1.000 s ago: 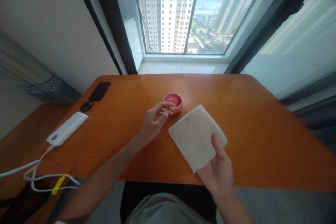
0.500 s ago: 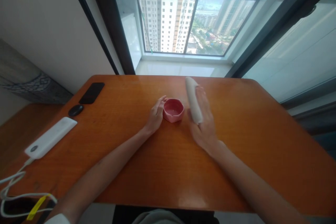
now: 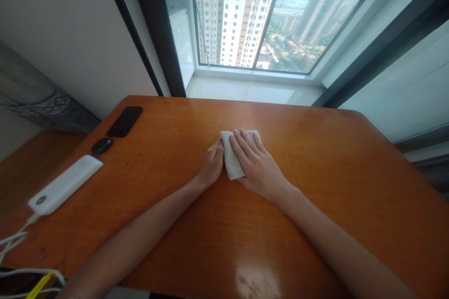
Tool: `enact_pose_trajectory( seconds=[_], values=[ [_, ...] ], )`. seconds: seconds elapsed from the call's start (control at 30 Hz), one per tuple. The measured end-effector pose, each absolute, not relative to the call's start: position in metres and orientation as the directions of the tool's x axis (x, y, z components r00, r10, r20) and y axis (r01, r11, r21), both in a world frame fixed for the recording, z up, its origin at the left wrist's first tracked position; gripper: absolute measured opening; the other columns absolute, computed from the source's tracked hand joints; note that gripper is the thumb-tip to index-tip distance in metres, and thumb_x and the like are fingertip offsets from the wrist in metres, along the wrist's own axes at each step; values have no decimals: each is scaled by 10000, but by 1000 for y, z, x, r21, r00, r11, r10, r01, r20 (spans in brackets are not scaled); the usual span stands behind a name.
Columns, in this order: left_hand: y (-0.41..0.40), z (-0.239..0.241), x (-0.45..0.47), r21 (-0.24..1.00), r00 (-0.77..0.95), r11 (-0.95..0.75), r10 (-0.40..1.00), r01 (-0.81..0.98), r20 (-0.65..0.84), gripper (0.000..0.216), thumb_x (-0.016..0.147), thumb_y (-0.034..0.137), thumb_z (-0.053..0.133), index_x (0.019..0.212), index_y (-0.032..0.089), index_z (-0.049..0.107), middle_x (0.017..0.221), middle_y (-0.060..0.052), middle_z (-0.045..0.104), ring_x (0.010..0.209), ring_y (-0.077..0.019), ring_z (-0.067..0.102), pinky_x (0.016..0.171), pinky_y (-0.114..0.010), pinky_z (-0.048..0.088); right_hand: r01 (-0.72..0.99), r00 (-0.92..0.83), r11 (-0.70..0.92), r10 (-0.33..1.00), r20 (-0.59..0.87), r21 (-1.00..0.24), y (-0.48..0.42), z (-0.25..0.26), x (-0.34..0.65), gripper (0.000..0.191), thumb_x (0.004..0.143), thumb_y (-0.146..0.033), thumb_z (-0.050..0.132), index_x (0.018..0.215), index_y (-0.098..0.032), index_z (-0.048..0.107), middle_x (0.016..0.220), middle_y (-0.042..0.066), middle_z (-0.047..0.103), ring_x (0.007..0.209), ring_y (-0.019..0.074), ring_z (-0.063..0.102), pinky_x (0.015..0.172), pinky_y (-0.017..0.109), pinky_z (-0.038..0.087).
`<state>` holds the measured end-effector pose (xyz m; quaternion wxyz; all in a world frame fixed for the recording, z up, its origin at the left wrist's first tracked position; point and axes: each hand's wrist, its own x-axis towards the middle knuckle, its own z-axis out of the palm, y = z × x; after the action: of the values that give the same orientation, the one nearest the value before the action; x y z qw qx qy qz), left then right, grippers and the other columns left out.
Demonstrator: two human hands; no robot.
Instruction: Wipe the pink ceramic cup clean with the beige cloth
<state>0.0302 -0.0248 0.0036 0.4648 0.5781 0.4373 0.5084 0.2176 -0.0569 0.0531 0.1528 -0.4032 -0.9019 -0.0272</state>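
Observation:
A folded white cloth (image 3: 230, 162) lies bunched at the middle of the orange wooden table (image 3: 326, 173). My right hand (image 3: 257, 166) rests on top of it, fingers together and curved down over the cloth, pressing it. My left hand (image 3: 211, 168) sits against the cloth's left side with its fingers curled in, where the small pink dish stood a moment ago. That dish is hidden under the cloth and my hands.
Along the table's left edge lie a black phone (image 3: 124, 121), a small black oval object (image 3: 101, 145) and a white power bank (image 3: 65, 184) with white cables (image 3: 14, 243) trailing off. Behind the table is a window sill and tall window.
My right hand carried the cloth from the near edge up beside the pink dish, then laid it over the dish. My left hand closed in on the dish's left side.

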Motion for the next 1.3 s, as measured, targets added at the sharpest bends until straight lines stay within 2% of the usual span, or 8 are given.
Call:
enact_pose_trajectory(
  seconds=[0.13,0.3,0.5,0.6,0.8,0.97,1.17,1.3],
  values=[
    [-25,6,30,981,108,-191,976,16,188,472,1163,479,399,1298,188,746,1407,-112,771,1377,-290,693,1287,-461,480,721,-641,691,694,328,-56,-54,42,216,964,971,-230,595,1798,-41,137,1818,233,354,1723,393,321,1420,645,288],
    [-26,9,31,984,119,-177,978,14,174,468,1160,465,394,1316,190,739,1421,-104,768,1413,-276,678,1308,-447,466,729,-608,681,689,393,-66,-56,31,215,911,953,-217,572,1780,-26,238,1799,236,389,1687,388,404,1397,608,373],
    [-26,11,31,980,152,-197,969,-17,197,460,1167,437,390,1357,192,730,1490,-91,739,1455,-262,654,1337,-431,435,733,-585,672,699,411,-101,-57,28,214,906,928,-208,565,1776,-55,284,1766,222,456,1663,373,453,1387,587,402],
    [-27,14,32,978,172,-208,963,-33,210,448,1165,395,390,1366,190,734,1509,-91,730,1451,-260,656,1333,-427,438,727,-587,679,692,420,-102,-57,27,213,863,927,-208,568,1742,-21,353,1733,240,502,1628,371,507,1378,565,424],
    [-27,13,30,975,181,-224,959,1,220,467,1160,389,382,1425,193,712,1540,-90,712,1463,-261,649,1337,-431,435,724,-577,674,708,408,-147,-56,26,214,816,913,-194,566,1707,-56,435,1686,218,574,1576,344,577,1377,548,427],
    [-27,15,30,976,170,-215,963,23,208,469,1152,396,398,1422,179,715,1529,-103,718,1462,-269,650,1334,-427,438,714,-581,688,686,438,-131,-56,24,214,741,910,-196,558,1633,-37,523,1635,230,627,1526,339,625,1339,525,470],
    [-27,13,29,978,168,-203,967,41,194,478,1146,390,398,1437,169,707,1558,-104,703,1485,-265,633,1329,-425,439,707,-577,696,671,466,-127,-54,22,214,638,916,-194,584,1533,-32,601,1512,236,720,1387,333,711,1281,482,500],
    [-26,6,28,978,144,-187,974,88,174,491,1149,398,384,1469,177,684,1534,-93,720,1462,-249,652,1324,-418,447,698,-585,710,642,496,-95,-53,24,213,472,916,-197,585,1364,-88,689,1278,186,821,1151,319,774,1137,457,564]
  ],
)
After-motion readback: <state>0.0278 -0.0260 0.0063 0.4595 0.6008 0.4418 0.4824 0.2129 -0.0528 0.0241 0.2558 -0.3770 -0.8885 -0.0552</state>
